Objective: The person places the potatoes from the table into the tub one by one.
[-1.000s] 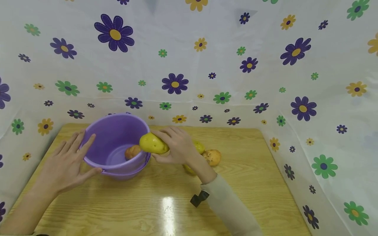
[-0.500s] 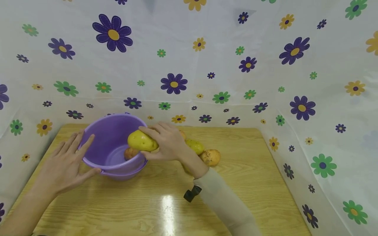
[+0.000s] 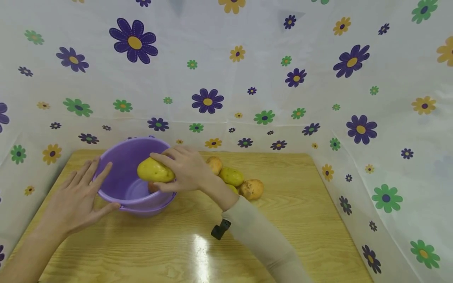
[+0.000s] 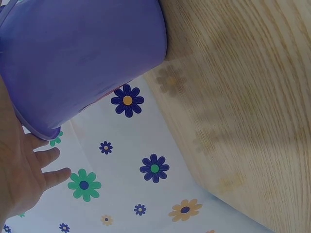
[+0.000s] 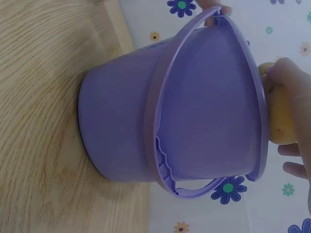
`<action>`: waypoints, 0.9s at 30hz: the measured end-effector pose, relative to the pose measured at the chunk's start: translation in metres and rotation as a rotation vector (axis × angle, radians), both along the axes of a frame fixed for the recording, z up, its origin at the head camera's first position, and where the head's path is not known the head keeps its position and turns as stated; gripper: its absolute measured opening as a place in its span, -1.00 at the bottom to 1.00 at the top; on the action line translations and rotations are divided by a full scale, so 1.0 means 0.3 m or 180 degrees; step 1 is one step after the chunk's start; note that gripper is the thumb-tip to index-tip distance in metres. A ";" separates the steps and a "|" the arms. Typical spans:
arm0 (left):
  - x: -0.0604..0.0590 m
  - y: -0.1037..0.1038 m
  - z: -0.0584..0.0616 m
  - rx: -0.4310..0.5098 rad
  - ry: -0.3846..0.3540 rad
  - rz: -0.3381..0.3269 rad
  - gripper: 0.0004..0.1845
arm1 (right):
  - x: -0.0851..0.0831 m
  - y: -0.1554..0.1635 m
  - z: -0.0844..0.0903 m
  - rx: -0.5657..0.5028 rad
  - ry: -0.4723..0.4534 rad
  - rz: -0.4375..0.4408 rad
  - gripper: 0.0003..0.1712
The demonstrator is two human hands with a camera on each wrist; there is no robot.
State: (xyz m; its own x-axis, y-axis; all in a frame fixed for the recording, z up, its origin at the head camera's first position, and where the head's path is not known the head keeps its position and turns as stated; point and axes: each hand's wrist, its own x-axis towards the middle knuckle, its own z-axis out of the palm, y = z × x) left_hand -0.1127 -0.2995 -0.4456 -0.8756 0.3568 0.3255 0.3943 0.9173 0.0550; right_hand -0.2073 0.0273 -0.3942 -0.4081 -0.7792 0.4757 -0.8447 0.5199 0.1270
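A purple bucket stands on the left part of the table. My left hand rests at its left rim with the fingers spread and fairly straight; the left wrist view shows the fingers reaching past the bucket's lip. Over the bucket's opening, my right hand grips a smooth yellow potato between thumb and fingers. From the right wrist, the potato shows just beyond the rim. A brown potato lies inside the bucket, mostly hidden behind the right hand and the held potato.
Right of the bucket, several potatoes lie together: a tan one, a greenish-yellow one and a blotchy one among them. The bucket's handle hangs down its near side. A flowered cloth walls in the wooden table.
My right hand has carried the yellow potato leftward, from the bucket's right rim to over its opening. More of the potatoes on the table show now. The left hand has stayed at the rim.
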 end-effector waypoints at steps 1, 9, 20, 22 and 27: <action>0.000 0.000 0.000 -0.0001 0.0003 0.0001 0.21 | -0.001 -0.007 0.001 0.0023 0.0018 0.0002 -0.06; 0.001 0.001 0.002 0.0006 0.0019 -0.0004 0.21 | -0.014 -0.057 0.020 0.0331 0.0017 -0.0027 -0.05; 0.003 0.001 0.001 -0.0011 -0.0033 0.0024 0.21 | -0.055 -0.100 0.041 0.0837 -0.0150 -0.0084 -0.11; 0.003 0.002 0.001 -0.0009 -0.0042 0.0021 0.21 | -0.061 -0.107 0.041 0.0961 -0.0184 -0.0105 -0.11; 0.001 0.001 0.002 -0.0011 -0.0024 -0.0006 0.20 | -0.068 -0.129 0.042 0.1249 -0.0279 -0.0136 -0.09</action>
